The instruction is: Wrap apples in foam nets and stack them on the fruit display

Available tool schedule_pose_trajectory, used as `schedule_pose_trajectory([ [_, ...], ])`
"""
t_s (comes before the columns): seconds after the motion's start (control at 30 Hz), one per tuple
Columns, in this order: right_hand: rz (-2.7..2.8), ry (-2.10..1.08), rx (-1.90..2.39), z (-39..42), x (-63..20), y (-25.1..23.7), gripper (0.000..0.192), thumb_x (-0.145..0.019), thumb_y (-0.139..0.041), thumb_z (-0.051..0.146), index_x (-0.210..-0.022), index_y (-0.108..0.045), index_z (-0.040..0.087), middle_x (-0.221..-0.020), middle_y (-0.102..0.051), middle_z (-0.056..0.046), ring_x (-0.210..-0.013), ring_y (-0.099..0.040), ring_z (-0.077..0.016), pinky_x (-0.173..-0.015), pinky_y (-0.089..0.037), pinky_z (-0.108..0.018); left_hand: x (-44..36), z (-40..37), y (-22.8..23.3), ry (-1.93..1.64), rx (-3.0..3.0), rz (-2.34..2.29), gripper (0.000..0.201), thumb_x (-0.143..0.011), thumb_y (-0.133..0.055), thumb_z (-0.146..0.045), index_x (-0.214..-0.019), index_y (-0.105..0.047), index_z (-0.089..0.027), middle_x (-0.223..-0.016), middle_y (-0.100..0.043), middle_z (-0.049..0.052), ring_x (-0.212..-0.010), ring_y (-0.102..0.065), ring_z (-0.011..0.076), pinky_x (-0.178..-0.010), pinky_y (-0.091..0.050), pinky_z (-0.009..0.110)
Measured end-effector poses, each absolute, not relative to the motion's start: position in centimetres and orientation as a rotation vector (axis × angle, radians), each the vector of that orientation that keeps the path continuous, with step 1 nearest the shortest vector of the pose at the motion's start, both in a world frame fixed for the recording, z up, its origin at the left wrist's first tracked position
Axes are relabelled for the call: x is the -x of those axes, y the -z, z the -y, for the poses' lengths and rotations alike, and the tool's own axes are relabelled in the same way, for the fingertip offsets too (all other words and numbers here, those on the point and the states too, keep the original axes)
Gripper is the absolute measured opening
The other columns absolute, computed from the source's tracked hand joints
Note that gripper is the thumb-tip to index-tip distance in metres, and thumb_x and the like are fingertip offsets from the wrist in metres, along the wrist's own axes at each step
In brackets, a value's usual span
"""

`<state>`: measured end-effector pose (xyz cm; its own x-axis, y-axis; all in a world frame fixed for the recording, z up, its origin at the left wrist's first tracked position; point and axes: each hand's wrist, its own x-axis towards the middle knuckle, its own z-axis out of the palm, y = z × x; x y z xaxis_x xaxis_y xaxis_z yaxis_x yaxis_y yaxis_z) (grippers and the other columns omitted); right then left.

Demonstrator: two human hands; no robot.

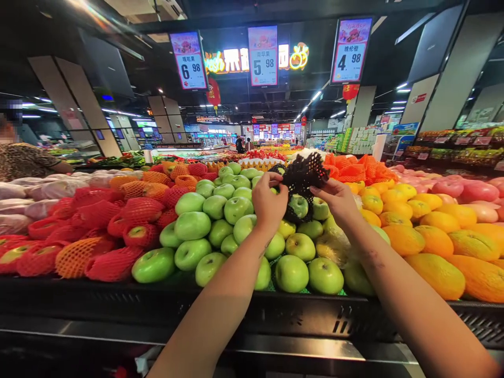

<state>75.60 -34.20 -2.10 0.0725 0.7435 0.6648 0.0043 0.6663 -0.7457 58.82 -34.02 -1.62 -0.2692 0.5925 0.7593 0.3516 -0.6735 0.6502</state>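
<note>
A black foam fruit net is stretched above the green apples, between my two hands. My left hand pinches at its left edge, fingertips curled together. On the other side my right hand grips the net between thumb and fingers. One green apple shows just under the net, partly covered by its black mesh; I cannot tell whether it is inside the net or behind it. Piled green apples lie below and to the left of both hands.
Red and orange net-wrapped fruit is heaped on the left. Oranges and pink fruit fill the right. A black crate edge runs along the front. Price screens hang overhead. A person stands at far left.
</note>
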Motion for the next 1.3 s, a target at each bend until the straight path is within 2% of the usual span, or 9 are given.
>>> schedule_pose_trajectory([
  [0.13, 1.409, -0.55, 0.689, 34.3, -76.0, 2.0, 0.028, -0.06, -0.088, 0.044, -0.068, -0.072, 0.023, -0.077, -0.075, 0.001, -0.092, -0.069, -0.0235, -0.096, -0.054, -0.043, -59.0, 33.4, 1.7, -1.927, -1.624, -1.078, 0.013, -0.088, -0.059, -0.019, -0.1, -0.065, -0.019, -0.109, -0.073, 0.006, -0.09, -0.07, 0.0152, -0.085, -0.053, 0.026],
  [0.23, 1.503, -0.503, 0.65, 34.3, -76.1, 2.1, 0.026, -0.06, -0.088, 0.042, -0.065, -0.071, 0.022, -0.073, -0.072, 0.0, -0.089, -0.068, -0.0241, -0.09, -0.055, -0.041, -59.3, 32.9, 2.2, -1.754, -1.723, -1.011, 0.02, -0.089, -0.063, -0.035, -0.089, -0.07, -0.016, -0.1, -0.075, 0.007, -0.096, -0.069, 0.0198, -0.085, -0.051, 0.028],
  [0.33, 1.596, -0.551, 0.564, 34.3, -76.2, 2.1, 0.023, -0.062, -0.087, 0.04, -0.074, -0.077, 0.023, -0.082, -0.076, -0.002, -0.092, -0.07, -0.0253, -0.093, -0.054, -0.042, -59.3, 32.3, 2.5, -1.691, -1.795, -0.99, 0.027, -0.088, -0.066, -0.039, -0.074, -0.069, -0.016, -0.082, -0.073, 0.005, -0.087, -0.066, 0.0205, -0.078, -0.049, 0.029],
  [0.5, 1.616, -0.72, 0.472, 35.3, -75.8, 1.7, 0.033, -0.077, -0.067, 0.051, -0.094, -0.08, 0.027, -0.118, -0.076, -0.003, -0.125, -0.061, -0.0307, -0.108, -0.047, -0.043, -59.3, 32.3, 2.1, -1.928, -1.661, -0.699, 0.02, -0.088, -0.066, -0.036, -0.079, -0.067, -0.018, -0.077, -0.068, 0.0, -0.075, -0.061, 0.0138, -0.072, -0.047, 0.024],
  [0.6, 1.509, -0.831, 0.547, 35.6, -75.2, 1.4, 0.045, -0.081, -0.055, 0.061, -0.099, -0.077, 0.027, -0.114, -0.076, -0.003, -0.122, -0.063, -0.0308, -0.104, -0.049, -0.044, -59.6, 32.8, 1.9, -1.876, -1.608, -0.524, 0.023, -0.085, -0.07, -0.04, -0.08, -0.065, -0.018, -0.074, -0.067, -0.001, -0.07, -0.06, 0.012, -0.067, -0.047, 0.022],
  [0.8, 1.532, -0.929, 0.746, 35.1, -75.5, 1.8, 0.037, -0.054, -0.089, 0.046, -0.077, -0.069, 0.024, -0.079, -0.073, -0.001, -0.084, -0.066, -0.0234, -0.078, -0.052, -0.035, -59.7, 33.3, 2.2, -1.734, -1.552, -0.623, 0.036, -0.082, -0.073, -0.053, -0.079, -0.064, -0.018, -0.059, -0.062, -0.003, -0.052, -0.052, 0.01, -0.051, -0.037, 0.021],
  [0.97, 1.483, -1.083, 0.755, 35.8, -75.9, 1.3, 0.045, -0.057, -0.092, 0.048, -0.09, -0.073, 0.024, -0.088, -0.074, 0.001, -0.084, -0.066, -0.0175, -0.077, -0.05, -0.029, -59.7, 33.4, 1.8, -1.761, -1.594, -0.5, 0.034, -0.08, -0.075, -0.05, -0.076, -0.066, -0.018, -0.068, -0.065, -0.001, -0.064, -0.057, 0.0115, -0.062, -0.045, 0.023],
  [1.1, 1.542, -1.074, 0.714, 36.1, -75.6, 1.1, 0.043, -0.056, -0.094, 0.051, -0.08, -0.072, 0.023, -0.082, -0.07, 0.003, -0.075, -0.06, -0.0132, -0.072, -0.048, -0.027, -59.6, 33.4, 1.7, -1.837, -1.628, -0.414, 0.03, -0.075, -0.081, -0.044, -0.067, -0.068, -0.018, -0.078, -0.065, 0.0, -0.081, -0.059, 0.0134, -0.078, -0.047, 0.024],
  [1.3, 1.347, -0.884, 0.638, 34.9, -76.7, 1.0, 0.041, -0.059, -0.091, 0.055, -0.077, -0.067, 0.028, -0.08, -0.067, 0.005, -0.075, -0.06, -0.013, -0.07, -0.05, -0.027, -59.5, 33.9, 1.7, -1.514, -1.365, -0.243, 0.034, -0.072, -0.082, -0.05, -0.071, -0.072, -0.017, -0.072, -0.069, 0.001, -0.076, -0.065, 0.0166, -0.072, -0.049, 0.028],
])
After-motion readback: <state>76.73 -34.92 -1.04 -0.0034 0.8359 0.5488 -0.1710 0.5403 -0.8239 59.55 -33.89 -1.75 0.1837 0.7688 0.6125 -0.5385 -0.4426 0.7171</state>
